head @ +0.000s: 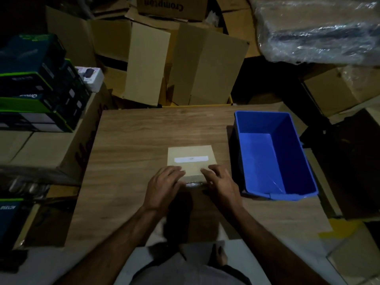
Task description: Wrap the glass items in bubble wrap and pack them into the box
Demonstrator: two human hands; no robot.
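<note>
Both hands, left (164,185) and right (221,185), rest flat-fingered on the box's (190,155) near edge, grip relaxed.

Dim light. Wooden table (144,136) ringed by stacked cardboard cartons (185,64); dark printed boxes (37,85) left; plastic-wrapped bundle (316,29) upper right.

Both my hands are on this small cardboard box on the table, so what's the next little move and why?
Probably press the near flap flat: the left hand and right hand rest on the near edge of the small cardboard box, where something shiny, maybe tape or wrap, shows. The blue bin waits, empty, on the right.
</note>
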